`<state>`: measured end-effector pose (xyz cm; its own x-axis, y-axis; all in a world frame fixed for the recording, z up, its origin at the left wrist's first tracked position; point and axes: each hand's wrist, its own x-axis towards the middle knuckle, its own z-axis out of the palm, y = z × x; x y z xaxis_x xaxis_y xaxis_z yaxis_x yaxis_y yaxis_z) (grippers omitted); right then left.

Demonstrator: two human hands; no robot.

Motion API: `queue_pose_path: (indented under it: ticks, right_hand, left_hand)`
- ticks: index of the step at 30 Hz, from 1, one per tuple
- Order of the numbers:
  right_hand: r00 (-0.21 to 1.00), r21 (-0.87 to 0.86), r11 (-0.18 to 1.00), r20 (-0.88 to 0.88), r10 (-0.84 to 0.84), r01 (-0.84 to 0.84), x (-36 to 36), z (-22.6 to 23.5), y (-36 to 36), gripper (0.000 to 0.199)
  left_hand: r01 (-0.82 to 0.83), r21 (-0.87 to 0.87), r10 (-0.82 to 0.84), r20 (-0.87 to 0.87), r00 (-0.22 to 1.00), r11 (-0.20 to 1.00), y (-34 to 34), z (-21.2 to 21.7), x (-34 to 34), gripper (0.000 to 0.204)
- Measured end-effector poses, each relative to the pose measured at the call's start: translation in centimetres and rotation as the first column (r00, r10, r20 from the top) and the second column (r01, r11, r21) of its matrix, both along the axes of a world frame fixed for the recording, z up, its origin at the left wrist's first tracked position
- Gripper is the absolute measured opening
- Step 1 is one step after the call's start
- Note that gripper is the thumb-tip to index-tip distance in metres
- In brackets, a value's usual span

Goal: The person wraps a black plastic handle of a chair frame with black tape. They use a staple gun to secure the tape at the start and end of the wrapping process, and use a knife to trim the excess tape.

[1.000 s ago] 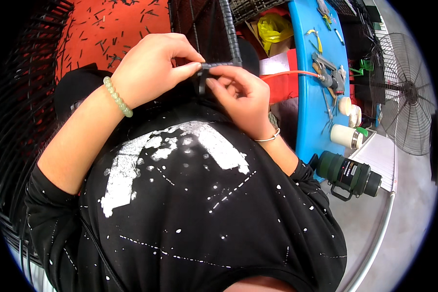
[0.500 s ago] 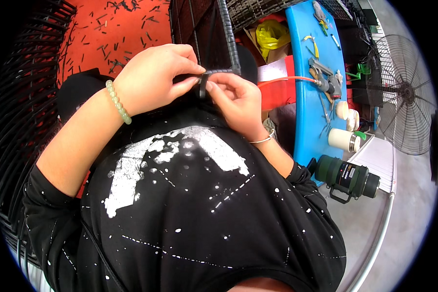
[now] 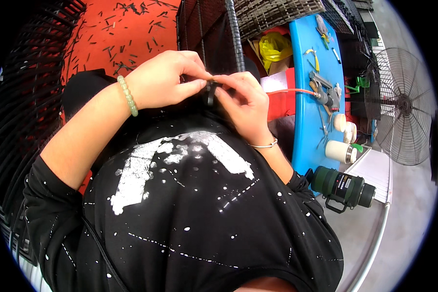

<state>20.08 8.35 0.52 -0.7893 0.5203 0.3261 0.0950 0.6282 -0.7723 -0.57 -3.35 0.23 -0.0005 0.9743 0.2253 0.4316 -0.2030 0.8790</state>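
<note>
My left hand (image 3: 173, 80), with a pale green bead bracelet at the wrist, pinches a black flat weaving strip (image 3: 210, 94) between thumb and fingertips. My right hand (image 3: 246, 101) meets it from the other side, its thumb and fingers closed on the same strip, which hangs in a short loop. Both sets of fingertips are at the near end of a black wrapped frame (image 3: 237, 46), whose corner they partly hide. Thin bars and a dark panel lie inside the frame.
Black strip scraps litter the red floor (image 3: 97, 44). Stacked black frames (image 3: 27, 102) stand at left. At right, a blue table (image 3: 301, 126) bears an air staple gun (image 3: 331, 99) with an orange hose, pliers, jars and a green camera lens (image 3: 343, 187). Beyond stands a fan (image 3: 404, 104).
The view has shifted slightly. Both hands have drawn closer together, and the right fingers now reach across to the left fingertips over the strip.
</note>
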Motion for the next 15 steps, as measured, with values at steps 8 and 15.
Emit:
queue_pose_path:
  ticks: [8, 15]
  right_hand:
    - [0.982, 0.163, 0.975, 0.131, 0.133, -0.154, -1.0, 1.8, 1.6, 0.028]
    - [0.924, 0.068, 0.956, 0.285, 0.255, -0.285, -1.6, 3.7, 3.0, 0.025]
  left_hand:
    - [-0.164, 0.015, 0.165, -0.084, 0.983, 0.986, -0.9, -0.4, 1.0, 0.022]
    - [-0.334, 0.077, 0.343, -0.248, 0.906, 0.939, -2.1, -0.5, 2.6, 0.022]
